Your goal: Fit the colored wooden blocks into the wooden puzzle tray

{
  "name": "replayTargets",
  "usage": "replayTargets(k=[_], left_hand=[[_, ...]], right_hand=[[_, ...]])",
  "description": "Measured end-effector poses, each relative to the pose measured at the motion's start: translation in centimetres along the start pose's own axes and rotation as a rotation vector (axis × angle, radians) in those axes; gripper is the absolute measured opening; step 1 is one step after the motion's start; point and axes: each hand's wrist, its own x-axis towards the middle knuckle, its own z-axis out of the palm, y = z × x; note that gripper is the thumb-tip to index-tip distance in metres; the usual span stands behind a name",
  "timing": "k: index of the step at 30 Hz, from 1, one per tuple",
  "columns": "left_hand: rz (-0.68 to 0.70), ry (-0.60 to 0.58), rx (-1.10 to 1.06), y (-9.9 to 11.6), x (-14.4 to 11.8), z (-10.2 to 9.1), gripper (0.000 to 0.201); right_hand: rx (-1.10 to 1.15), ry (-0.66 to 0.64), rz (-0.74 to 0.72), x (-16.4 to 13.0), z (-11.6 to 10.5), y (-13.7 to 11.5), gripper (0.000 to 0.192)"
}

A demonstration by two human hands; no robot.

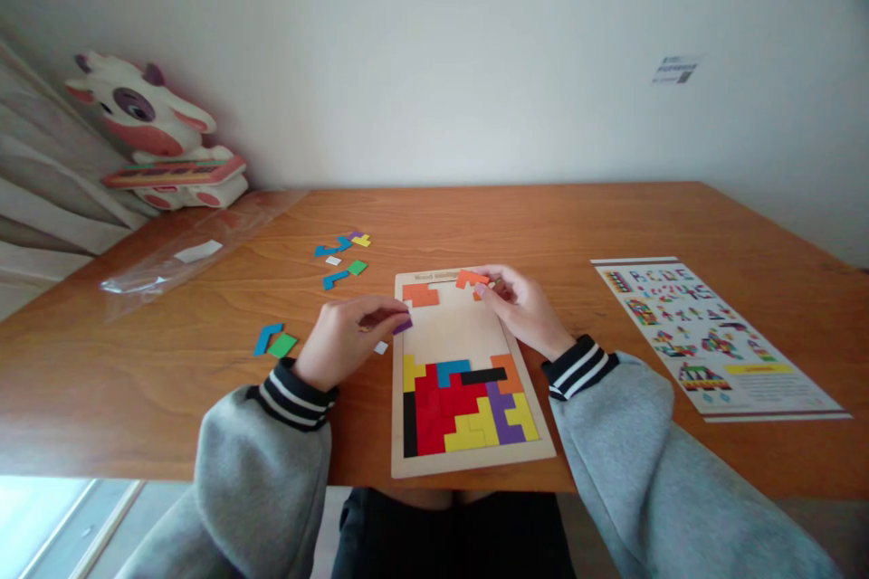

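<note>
Pinching a small purple piece (pixel 403 325) between thumb and fingertips, the left hand (pixel 343 339) rests on the counter (pixel 475 222) just at the left edge of the wooden puzzle tray (pixel 468 463), its fingers curled narrowly around the piece. The right hand (pixel 526 309) lies over the tray's upper right part and holds an orange piece (pixel 471 279) at its fingertips, close to the tray's top rim. Another orange piece (pixel 421 294) sits in the tray's upper left corner, and the middle of the tray is bare wood. The lower part is packed with fitted pieces in yellow, red, blue, black, purple and orange, touching one another edge to edge. A tiny white piece (pixel 381 347) lies on the counter just beside the left hand. Farther left, a blue piece (pixel 267 336) and a green piece (pixel 282 345) lie next to each other, and a loose cluster of blue, green, yellow and white pieces (pixel 343 255) is spread beyond the left hand, well apart from the tray. A printed pattern sheet (pixel 712 335) lies flat to the right of the tray. A clear plastic bag (pixel 196 253) stretches along the far left of the counter, and a cow-shaped toy (pixel 153 131) stands in the corner against the wall. Both forearms wear grey sleeves with striped cuffs.
</note>
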Motion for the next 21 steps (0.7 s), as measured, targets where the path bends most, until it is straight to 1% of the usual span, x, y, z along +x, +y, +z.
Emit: replayTargets(k=[1,3,6,10,13,15,18,21], left_hand=[[0.023,-0.068,-0.050,1.1,0.4,1.0,0.025],[0.045,-0.146,-0.098,2.8,1.1,2.9,0.018],[0.007,-0.166,-0.154,4.0,1.9,5.3,0.010],[-0.009,-0.137,-0.140,4.1,2.0,7.2,0.010],[0.038,-0.178,-0.130,3.9,1.7,7.7,0.011],[0.119,-0.173,-0.113,3.8,1.5,7.6,0.013],[0.336,-0.121,-0.046,3.9,1.2,7.0,0.017],[0.536,-0.150,-0.017,3.8,0.6,6.3,0.022]], right_hand=[[-0.004,0.008,-0.002,0.0,0.0,0.0,0.030],[-0.009,0.015,-0.005,0.1,-0.1,0.1,0.030],[-0.001,0.023,-0.009,0.1,-0.2,0.0,0.029],[0.001,0.032,-0.011,0.2,-0.3,-0.2,0.027],[-0.002,0.027,-0.012,0.3,-0.4,-0.2,0.026],[-0.009,0.028,-0.014,0.3,-0.4,-0.2,0.026],[-0.016,0.035,-0.016,0.3,-0.4,0.0,0.026],[-0.009,0.043,-0.016,0.3,-0.4,0.0,0.026]])
